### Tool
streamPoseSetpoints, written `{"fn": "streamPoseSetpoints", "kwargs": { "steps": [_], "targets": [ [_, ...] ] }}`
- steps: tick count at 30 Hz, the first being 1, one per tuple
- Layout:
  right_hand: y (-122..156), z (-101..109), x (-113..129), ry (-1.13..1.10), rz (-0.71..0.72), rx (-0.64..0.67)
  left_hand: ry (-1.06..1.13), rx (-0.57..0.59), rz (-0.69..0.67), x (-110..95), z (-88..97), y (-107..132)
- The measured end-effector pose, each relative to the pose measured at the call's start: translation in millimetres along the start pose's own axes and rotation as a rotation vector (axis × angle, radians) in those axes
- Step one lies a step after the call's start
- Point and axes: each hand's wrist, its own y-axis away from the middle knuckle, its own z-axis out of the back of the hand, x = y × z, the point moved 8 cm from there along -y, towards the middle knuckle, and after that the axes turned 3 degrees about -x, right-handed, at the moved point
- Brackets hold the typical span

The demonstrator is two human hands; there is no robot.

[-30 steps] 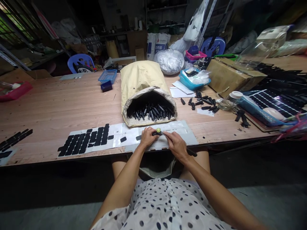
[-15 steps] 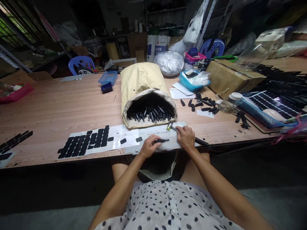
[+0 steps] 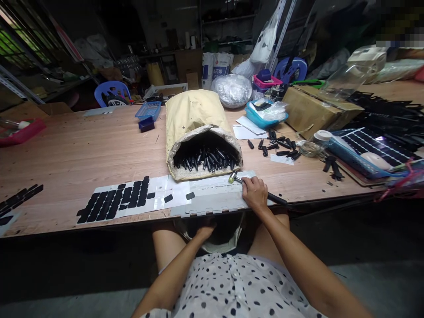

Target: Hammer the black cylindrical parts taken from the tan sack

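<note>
My right hand (image 3: 255, 193) is closed around a small hammer (image 3: 277, 198), its yellowish head pointing left and its black handle running out to the right over the grey board (image 3: 215, 201). Below the table edge, my left hand (image 3: 207, 230) reaches into the mouth of a pale sack (image 3: 228, 245) between my knees; its fingers are in shadow and hidden. A large yellow paper sack (image 3: 198, 108) lies open toward me on the table, with many slim black pieces (image 3: 212, 159) inside it.
Rows of black rounded stickers (image 3: 112, 201) lie on white sheets at left. Loose black parts (image 3: 281, 143) are scattered at right, near a cardboard box (image 3: 318, 110), a turquoise basket (image 3: 265, 115) and a solar panel (image 3: 374, 145). A blue basket (image 3: 148, 109) stands behind at left.
My left hand has dropped from the board to the sack below the table edge. The slim black piece it held above the board is out of sight. My right hand keeps the hammer in place.
</note>
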Motion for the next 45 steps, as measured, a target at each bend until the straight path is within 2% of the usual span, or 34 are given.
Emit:
{"fn": "streamPoseSetpoints", "kwargs": {
  "steps": [2, 4, 6, 8, 10, 11, 12, 14, 16, 17, 18, 19, 22, 27, 30, 34, 37, 39, 43, 45],
  "targets": [
    [0.4, -0.4, -0.3, 0.001, 0.002, -0.005, -0.038, 0.039, 0.062, -1.4, 3.5, 3.5],
    [1.2, -1.3, -0.8, 0.004, 0.003, -0.012, -0.059, 0.147, 0.088, -7.9, 6.4, 15.5],
    [2.3, -2.3, -1.2, 0.009, 0.004, -0.018, -0.052, 0.306, 0.058, -21.7, 11.8, 31.0],
    [3.2, -3.2, -1.4, 0.015, 0.006, -0.02, -0.001, 0.517, 0.004, -42.7, 21.8, 45.2],
    [3.8, -3.6, -1.1, 0.02, 0.01, -0.021, 0.103, 0.691, -0.066, -71.5, 42.5, 50.0],
    [3.9, -3.4, -0.9, 0.021, 0.011, -0.023, 0.169, 0.655, -0.11, -88.1, 61.9, 41.8],
    [4.0, -3.0, -0.7, 0.022, 0.012, -0.025, 0.204, 0.517, -0.136, -101.9, 87.4, 26.1],
    [4.0, -2.1, -0.2, 0.02, 0.015, -0.03, 0.21, 0.083, -0.096, -118.0, 147.0, -10.8],
    [3.8, -1.5, 0.3, 0.015, 0.019, -0.031, 0.075, -0.373, -0.016, -126.1, 201.2, -35.0],
    [3.8, -1.4, 0.4, 0.012, 0.02, -0.031, -0.005, -0.523, 0.033, -128.8, 218.1, -42.8],
    [3.7, -1.3, 0.4, 0.01, 0.02, -0.031, -0.073, -0.621, 0.074, -130.9, 228.8, -49.6],
    [3.6, -1.4, 0.3, 0.008, 0.019, -0.03, -0.12, -0.671, 0.107, -131.8, 234.4, -56.1],
    [3.2, -2.3, -0.3, 0.008, 0.015, -0.021, -0.199, -0.69, 0.17, -128.0, 235.9, -69.8],
    [2.2, -3.7, -0.4, 0.016, 0.011, 0.005, -0.301, -0.694, 0.225, -118.0, 230.8, -70.6],
    [1.7, -3.3, 0.5, 0.018, 0.006, 0.015, -0.378, -0.73, 0.169, -120.2, 231.5, -66.1],
    [1.3, -1.9, 1.9, -0.009, -0.003, 0.007, -0.429, -0.671, 0.081, -121.9, 231.1, -59.9],
    [1.1, -1.6, 2.1, -0.026, -0.013, 0.0, -0.434, -0.657, -0.041, -129.4, 225.3, -46.0],
    [1.2, -1.9, 2.1, -0.028, -0.015, 0.001, -0.398, -0.577, -0.158, -136.6, 207.4, -36.1],
    [1.9, -2.1, 1.9, -0.021, -0.012, 0.008, -0.329, -0.302, -0.37, -147.5, 147.1, -20.6],
    [1.7, -2.2, 2.0, -0.02, -0.01, 0.014, -0.312, -0.257, -0.44, -148.5, 126.1, -16.5]
  ]
}}
